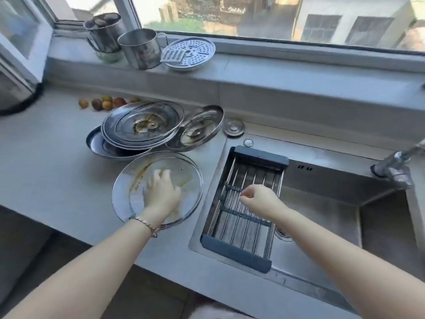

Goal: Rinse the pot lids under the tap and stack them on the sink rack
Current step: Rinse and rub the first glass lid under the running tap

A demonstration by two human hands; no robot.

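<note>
flatly, left hand [161, 192] rests on round, smeared glass lid [187, 180].

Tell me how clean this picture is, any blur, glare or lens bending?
Head view: soft throughout, the tap at the right edge smeared most; head view: daylight through the window bleaches the outdoors and leaves sheen on the glass lid under the left hand; head view: wide-angle lens bows the windowsill.

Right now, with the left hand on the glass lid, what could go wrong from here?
The glass lid under the left hand is smeared with brownish residue, so it may slip when lifted. The other lids lean on each other in a loose pile and could slide. The tap stands beyond the sink rack, a long wet carry.
</note>
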